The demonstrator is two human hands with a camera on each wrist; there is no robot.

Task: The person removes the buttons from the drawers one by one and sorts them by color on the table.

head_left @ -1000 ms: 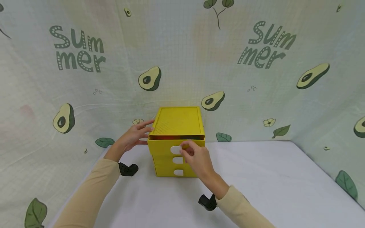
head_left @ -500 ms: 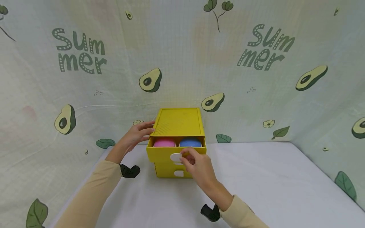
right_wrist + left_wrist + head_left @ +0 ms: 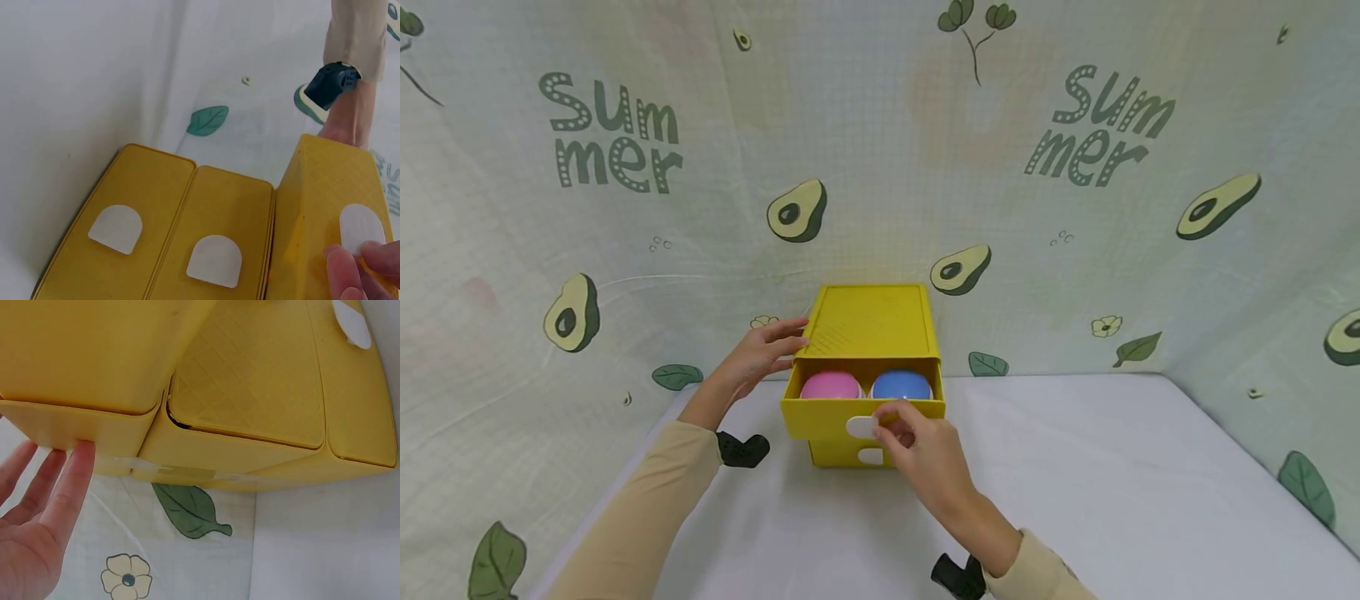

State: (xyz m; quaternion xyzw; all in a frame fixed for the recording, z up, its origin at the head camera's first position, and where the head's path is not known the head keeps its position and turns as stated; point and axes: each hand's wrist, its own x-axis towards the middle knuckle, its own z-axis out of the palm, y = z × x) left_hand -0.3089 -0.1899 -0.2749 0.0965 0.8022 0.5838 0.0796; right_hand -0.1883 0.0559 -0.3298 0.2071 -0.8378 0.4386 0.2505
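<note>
"Head view: where is the yellow drawer box (image 3: 876, 321) seen?"
"Mid-frame, its lid faintly crosshatched. The top drawer's (image 3: 820, 421) rounded white tab (image 3: 859, 427) is pinched by the right hand (image 3: 931, 457); the box's left side is touched by the left hand (image 3: 762, 354), fingers spread."
"Inside?"
"Smooth pink dome (image 3: 832, 385), blue dome (image 3: 901, 385)."

Far backdrop cloth (image 3: 880, 158): "summer" in green, twice, split over two lines as "sum" / "mer". Left print (image 3: 617, 133): white dots on some letters. Right print (image 3: 1096, 129): letters lean right. Right wrist view: green letters (image 3: 392, 174) cut off at edge, not fully legible.
</note>
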